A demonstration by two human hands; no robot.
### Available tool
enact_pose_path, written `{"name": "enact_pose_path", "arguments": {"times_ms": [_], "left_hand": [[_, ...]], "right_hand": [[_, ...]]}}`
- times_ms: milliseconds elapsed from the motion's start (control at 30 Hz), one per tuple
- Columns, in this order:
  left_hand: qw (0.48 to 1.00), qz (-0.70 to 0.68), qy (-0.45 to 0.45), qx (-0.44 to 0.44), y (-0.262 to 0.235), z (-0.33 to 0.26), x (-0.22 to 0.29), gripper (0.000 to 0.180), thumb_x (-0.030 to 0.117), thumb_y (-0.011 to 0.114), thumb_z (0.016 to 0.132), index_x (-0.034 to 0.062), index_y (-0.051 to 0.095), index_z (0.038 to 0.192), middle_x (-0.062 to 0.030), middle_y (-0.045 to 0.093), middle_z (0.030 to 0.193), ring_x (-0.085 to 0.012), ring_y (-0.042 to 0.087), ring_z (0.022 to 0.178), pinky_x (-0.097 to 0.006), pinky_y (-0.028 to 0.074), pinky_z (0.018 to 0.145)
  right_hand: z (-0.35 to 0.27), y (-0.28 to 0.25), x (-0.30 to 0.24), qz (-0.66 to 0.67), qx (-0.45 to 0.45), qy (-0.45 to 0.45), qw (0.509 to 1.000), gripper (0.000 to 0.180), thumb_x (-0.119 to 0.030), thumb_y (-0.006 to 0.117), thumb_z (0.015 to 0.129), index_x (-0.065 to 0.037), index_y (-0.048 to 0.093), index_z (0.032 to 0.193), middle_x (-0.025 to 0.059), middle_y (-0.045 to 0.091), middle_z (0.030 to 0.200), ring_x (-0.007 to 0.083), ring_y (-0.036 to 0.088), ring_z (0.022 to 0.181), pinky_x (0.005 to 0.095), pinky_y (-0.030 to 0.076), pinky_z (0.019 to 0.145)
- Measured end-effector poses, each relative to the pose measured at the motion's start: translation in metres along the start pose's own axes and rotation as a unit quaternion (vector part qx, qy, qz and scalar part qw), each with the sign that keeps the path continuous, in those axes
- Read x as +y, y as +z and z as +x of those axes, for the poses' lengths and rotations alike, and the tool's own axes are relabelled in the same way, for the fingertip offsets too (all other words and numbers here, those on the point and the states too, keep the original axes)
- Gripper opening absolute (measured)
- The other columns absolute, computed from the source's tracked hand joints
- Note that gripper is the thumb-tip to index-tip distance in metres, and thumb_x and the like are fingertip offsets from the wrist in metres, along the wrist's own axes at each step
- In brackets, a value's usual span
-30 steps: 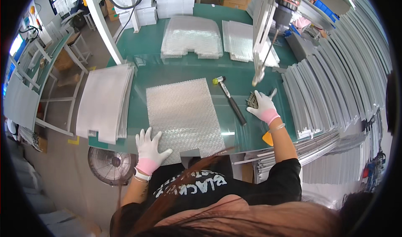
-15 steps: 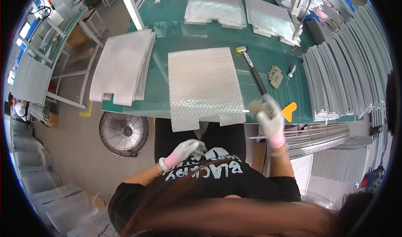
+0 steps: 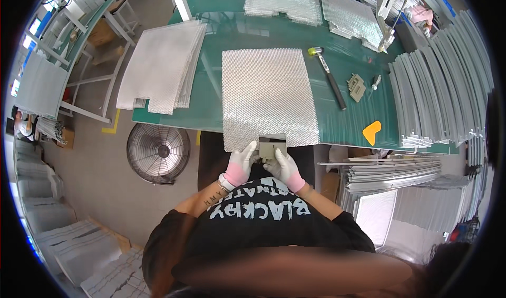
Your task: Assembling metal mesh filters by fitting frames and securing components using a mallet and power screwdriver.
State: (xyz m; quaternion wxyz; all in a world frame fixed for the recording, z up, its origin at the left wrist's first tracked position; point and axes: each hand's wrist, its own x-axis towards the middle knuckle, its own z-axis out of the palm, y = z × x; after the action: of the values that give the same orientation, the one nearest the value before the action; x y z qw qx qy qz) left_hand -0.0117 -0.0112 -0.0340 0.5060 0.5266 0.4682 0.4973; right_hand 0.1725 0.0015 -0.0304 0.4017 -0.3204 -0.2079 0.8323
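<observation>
A grey-beige plastic piece (image 3: 272, 150) is held at the notch in the near edge of a silvery mesh panel (image 3: 269, 92). My right hand (image 3: 284, 167) grips it from the right and below. On its other side, the fingers of my left hand (image 3: 241, 163) are closed against the piece's left edge, beside the panel's near-left tab; their tips are partly hidden. Both hands wear white and pink gloves. The panel lies flat on the green table (image 3: 211, 100), its near edge reaching past the table's front edge.
Right of the panel lie a mallet (image 3: 330, 82), a similar beige piece (image 3: 357, 88), a small white-handled tool (image 3: 376, 82) and a yellow scraper (image 3: 372, 132). Stacked panels stand at left (image 3: 158, 66) and right (image 3: 437, 92). A floor fan (image 3: 159, 153) is below the table.
My right hand has moved left from beside the mallet's handle, bringing the plastic piece to the panel's notch. My left hand has come up from my lap to meet it.
</observation>
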Motion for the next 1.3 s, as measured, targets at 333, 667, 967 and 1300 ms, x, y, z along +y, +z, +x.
{"name": "enact_pose_path", "arguments": {"times_ms": [333, 667, 967, 1300], "left_hand": [[0.959, -0.107, -0.261, -0.004, 0.013, 0.011, 0.039, 0.037, 0.038, 0.065, 0.093, 0.0041, 0.063, 0.077, 0.0031, 0.056, 0.068, -0.0039, 0.046, 0.057, -0.021, 0.037, 0.052], [0.953, -0.109, -0.281, -0.036, -0.003, 0.013, 0.039, 0.035, 0.033, 0.062, 0.095, -0.0011, 0.066, 0.094, 0.0018, 0.058, 0.068, -0.0039, 0.048, 0.057, -0.019, 0.038, 0.052], [0.897, -0.332, -0.283, -0.067, 0.002, 0.007, 0.043, 0.039, 0.027, 0.051, 0.102, -0.0034, 0.052, 0.125, -0.0096, 0.062, 0.111, -0.0150, 0.064, 0.093, -0.026, 0.054, 0.080], [0.876, 0.320, 0.067, -0.354, -0.028, 0.131, 0.133, 0.060, 0.044, 0.066, 0.087, 0.0060, 0.056, 0.132, -0.0189, 0.061, 0.124, -0.0296, 0.059, 0.115, -0.042, 0.046, 0.099]], "right_hand": [[0.000, 0.016, -0.012, -0.197, 0.159, -0.102, 0.962, 0.026, -0.025, 0.051, 0.101, -0.003, 0.061, 0.111, 0.0049, 0.067, 0.099, 0.0106, 0.063, 0.084, 0.0254, 0.052, 0.072], [-0.003, 0.024, -0.020, -0.027, 0.217, -0.127, 0.968, 0.015, -0.018, 0.058, 0.097, -0.004, 0.065, 0.095, 0.0046, 0.068, 0.090, 0.0110, 0.063, 0.077, 0.0266, 0.049, 0.070], [-0.002, 0.011, -0.022, 0.026, 0.126, -0.101, 0.986, 0.015, -0.016, 0.063, 0.093, -0.004, 0.066, 0.101, 0.0046, 0.068, 0.092, 0.0116, 0.062, 0.083, 0.0290, 0.049, 0.076], [0.001, 0.027, -0.007, -0.314, -0.006, -0.059, 0.947, 0.041, -0.030, 0.034, 0.104, 0.002, 0.060, 0.105, 0.0095, 0.066, 0.089, 0.0131, 0.061, 0.071, 0.0269, 0.050, 0.065]]}}
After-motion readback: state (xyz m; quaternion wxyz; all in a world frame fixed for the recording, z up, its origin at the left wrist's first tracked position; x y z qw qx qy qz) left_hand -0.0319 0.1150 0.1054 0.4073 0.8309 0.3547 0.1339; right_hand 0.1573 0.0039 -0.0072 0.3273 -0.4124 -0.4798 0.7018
